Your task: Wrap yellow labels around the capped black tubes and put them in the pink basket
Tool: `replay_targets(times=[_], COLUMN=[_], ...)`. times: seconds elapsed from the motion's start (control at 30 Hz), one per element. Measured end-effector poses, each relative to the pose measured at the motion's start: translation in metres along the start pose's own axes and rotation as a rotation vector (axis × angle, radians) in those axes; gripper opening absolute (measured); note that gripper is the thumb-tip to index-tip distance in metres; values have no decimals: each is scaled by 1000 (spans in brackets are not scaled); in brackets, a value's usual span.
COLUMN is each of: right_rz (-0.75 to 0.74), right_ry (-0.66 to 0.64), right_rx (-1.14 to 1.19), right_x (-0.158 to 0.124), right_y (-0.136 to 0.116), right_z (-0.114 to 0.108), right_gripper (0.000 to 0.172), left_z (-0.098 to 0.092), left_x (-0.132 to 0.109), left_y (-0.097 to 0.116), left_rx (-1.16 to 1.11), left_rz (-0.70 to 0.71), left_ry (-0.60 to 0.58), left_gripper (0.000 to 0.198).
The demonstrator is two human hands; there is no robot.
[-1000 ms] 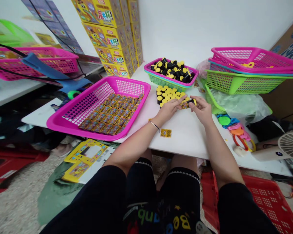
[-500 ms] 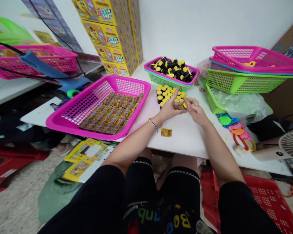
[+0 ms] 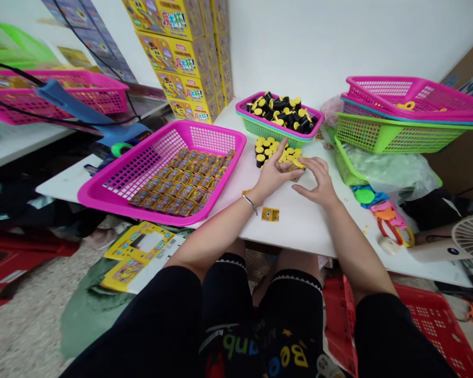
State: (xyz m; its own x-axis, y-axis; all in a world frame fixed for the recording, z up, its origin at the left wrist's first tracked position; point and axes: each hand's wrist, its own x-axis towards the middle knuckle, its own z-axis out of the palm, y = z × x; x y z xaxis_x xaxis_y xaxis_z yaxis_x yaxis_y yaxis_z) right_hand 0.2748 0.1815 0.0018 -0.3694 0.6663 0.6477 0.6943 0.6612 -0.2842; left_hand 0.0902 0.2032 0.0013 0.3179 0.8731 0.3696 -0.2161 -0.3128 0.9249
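Observation:
My left hand (image 3: 274,177) has its index finger stretched up, while its thumb and other fingers close on a black piece with a yellow cap (image 3: 298,164). Close on the right is my right hand (image 3: 317,181), thumb and fingers spread apart, its fingertips at the yellow cap. Behind the hands, several yellow-capped black pieces (image 3: 260,157) stand grouped on the white table (image 3: 295,223). A small yellow printed packet (image 3: 270,214) lies flat near my left wrist.
A pink basket (image 3: 102,202) on the left holds rows of wrapped packets. Another basket (image 3: 252,126) of loose black pieces stands behind. Yellow boxes (image 3: 187,63) are stacked at the back. Nested baskets (image 3: 374,134), colored bands (image 3: 386,212) and a fan (image 3: 471,236) are on the right.
My right hand has opened, its thumb dropping away from the fingers. The yellow cap between the hands now shows more fully. The view has shifted slightly.

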Motion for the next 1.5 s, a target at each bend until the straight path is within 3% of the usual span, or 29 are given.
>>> replay_targets(times=[0.1, 0.3, 0.4, 0.67, 0.77, 0.9, 1.07, 1.23, 1.37, 1.5], right_rz=[34, 38, -51, -251, -282, -260, -238, -156, -95, 124], right_ry=[34, 70, 144, 277, 283, 159, 107, 136, 185, 284], right_rx=[-100, -264, -300, -276, -334, -408, -480, -494, -499, -542], right_x=[-3, -7, -8, -7, -8, -11, -14, -15, -14, -8], right_y=[-3, -3, -2, -10, -7, 1, 3, 3, 7, 16], right_z=[8, 21, 21, 21, 21, 19, 24, 32, 29, 17], right_gripper=[67, 44, 40, 29, 25, 27, 31, 32, 31, 37], left_z=[1, 8, 10, 0, 0, 4, 12, 15, 11, 4], left_x=[3, 0, -4, -9, -7, -6, -11, -11, -21, -68], left_y=[-4, -9, -5, 7, 6, -2, -13, -15, 14, 82], left_rx=[-115, -65, -60, -119, 76, 312, 381, 405, 589, 830], left_rz=[-21, -131, -174, -109, 40, 267, 252, 209, 255, 301], left_ry=[-22, -118, -192, -382, -314, -172, -11, 39, 51, -61], left_gripper=[98, 68, 65, 70, 75, 84, 80, 69, 46, 15])
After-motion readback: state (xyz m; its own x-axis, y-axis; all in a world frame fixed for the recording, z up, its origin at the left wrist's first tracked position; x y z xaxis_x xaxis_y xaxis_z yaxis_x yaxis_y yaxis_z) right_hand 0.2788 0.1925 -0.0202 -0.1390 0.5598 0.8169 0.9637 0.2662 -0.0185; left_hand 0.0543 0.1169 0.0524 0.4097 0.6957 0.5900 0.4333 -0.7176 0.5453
